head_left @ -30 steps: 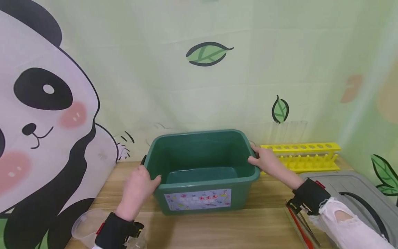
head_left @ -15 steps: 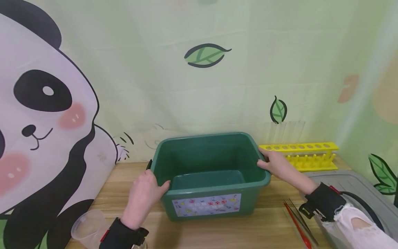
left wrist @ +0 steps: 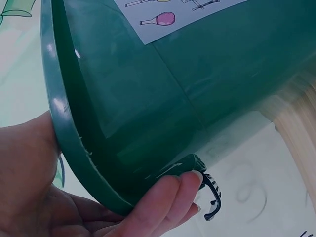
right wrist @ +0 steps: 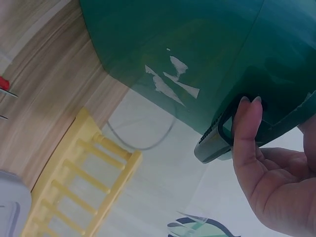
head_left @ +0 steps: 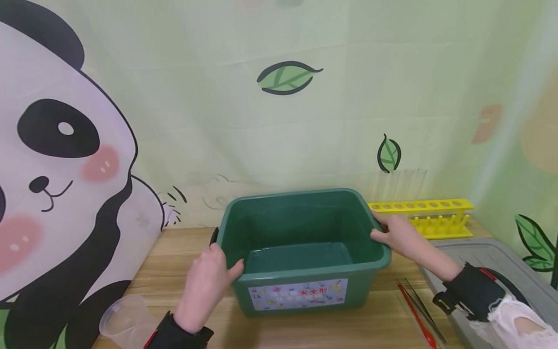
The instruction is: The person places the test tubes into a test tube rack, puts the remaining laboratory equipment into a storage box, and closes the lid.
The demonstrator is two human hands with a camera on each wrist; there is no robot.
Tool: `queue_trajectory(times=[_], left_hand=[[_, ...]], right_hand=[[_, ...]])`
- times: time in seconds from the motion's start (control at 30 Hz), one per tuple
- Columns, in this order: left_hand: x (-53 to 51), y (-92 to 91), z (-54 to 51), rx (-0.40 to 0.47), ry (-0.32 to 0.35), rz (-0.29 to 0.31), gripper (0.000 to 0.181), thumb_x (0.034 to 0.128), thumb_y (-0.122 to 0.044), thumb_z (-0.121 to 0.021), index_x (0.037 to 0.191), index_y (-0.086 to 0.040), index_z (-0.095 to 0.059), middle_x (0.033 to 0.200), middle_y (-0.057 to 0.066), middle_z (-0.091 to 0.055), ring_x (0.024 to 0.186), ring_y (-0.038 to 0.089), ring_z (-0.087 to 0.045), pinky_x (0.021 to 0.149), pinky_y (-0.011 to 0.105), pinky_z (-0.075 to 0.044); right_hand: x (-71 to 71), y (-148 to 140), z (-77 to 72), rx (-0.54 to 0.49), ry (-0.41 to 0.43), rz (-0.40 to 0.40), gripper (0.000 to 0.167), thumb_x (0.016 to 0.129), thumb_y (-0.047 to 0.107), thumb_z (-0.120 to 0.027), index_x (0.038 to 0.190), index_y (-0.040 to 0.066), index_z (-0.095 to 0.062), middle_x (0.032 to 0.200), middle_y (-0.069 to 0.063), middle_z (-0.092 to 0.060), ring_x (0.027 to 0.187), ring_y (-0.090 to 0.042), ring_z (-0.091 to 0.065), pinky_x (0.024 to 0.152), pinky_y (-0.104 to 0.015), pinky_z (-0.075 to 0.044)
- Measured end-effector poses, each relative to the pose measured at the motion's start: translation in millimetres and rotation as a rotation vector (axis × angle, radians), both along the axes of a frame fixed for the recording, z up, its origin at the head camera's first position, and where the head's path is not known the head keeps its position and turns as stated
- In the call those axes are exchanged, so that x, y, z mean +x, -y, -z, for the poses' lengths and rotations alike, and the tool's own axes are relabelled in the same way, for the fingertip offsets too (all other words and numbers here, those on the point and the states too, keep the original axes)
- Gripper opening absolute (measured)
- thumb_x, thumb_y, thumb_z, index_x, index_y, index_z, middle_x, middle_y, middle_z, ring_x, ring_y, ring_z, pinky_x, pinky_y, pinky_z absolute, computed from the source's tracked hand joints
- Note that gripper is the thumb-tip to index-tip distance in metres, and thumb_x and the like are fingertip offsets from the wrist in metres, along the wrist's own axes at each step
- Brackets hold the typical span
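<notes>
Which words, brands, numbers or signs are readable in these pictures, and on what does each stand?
"安全型", red, on the pale rectangular label of the dark-green plastic bin.
Paler characters just left of these: too blurred to read.
No other readable text.

Cup [head_left: 126, 317] left of tub [head_left: 301, 257], rack [head_left: 449, 234] right

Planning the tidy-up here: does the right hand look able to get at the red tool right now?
Probably not without letting go: the right hand grips the green tub. Once freed, it likely could, since the red tool lies on the table with nothing seen covering it.
</notes>
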State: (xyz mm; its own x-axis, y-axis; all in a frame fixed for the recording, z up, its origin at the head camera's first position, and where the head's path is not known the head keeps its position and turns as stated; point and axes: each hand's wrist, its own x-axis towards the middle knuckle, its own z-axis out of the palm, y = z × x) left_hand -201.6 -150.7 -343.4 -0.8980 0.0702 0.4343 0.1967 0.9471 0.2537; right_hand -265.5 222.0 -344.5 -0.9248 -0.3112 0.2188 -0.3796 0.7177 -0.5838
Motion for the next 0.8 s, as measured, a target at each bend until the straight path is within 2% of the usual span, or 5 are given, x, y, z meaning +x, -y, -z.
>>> queue_trajectory(times=[0.17,0.53,0.8], left_hand=[[5.4,-3.1,-0.1,0.006,0.003,0.007,0.045,0.0733,-0.027,-0.071,0.073,0.01,-0.045,0.06,0.012,-0.041,0.047,0.025,-0.051,0.038,0.034,-0.042],[15.6,-8.9,1.2,-0.02,-0.026,-0.004,0.046,0.0718,-0.029,-0.071,0.071,0.009,-0.045,0.062,0.014,-0.043,0.045,0.026,-0.05,0.037,0.031,-0.041],[21.6,-12.1,0.9,-0.025,-0.013,-0.009,0.048,0.0725,-0.03,-0.071,0.074,0.012,-0.046,0.067,0.018,-0.046,0.045,0.024,-0.05,0.036,0.029,-0.04]], right_hand=[[6.6,-4,0.0,-0.012,-0.015,0.002,0.054,0.085,0.005,-0.056,0.13,-0.015,-0.033,0.079,-0.009,-0.062,0.053,-0.013,-0.052,0.047,-0.027,-0.044],[17.0,-7,-1.6,0.016,-0.003,0.045,0.055,0.085,0.006,-0.056,0.13,-0.015,-0.032,0.07,-0.006,-0.058,0.049,-0.013,-0.049,0.044,-0.027,-0.042],[24.5,-12,2.1,-0.007,-0.025,0.025,0.055,0.084,0.004,-0.057,0.129,-0.017,-0.033,0.074,-0.006,-0.058,0.051,-0.014,-0.048,0.042,-0.025,-0.038]])
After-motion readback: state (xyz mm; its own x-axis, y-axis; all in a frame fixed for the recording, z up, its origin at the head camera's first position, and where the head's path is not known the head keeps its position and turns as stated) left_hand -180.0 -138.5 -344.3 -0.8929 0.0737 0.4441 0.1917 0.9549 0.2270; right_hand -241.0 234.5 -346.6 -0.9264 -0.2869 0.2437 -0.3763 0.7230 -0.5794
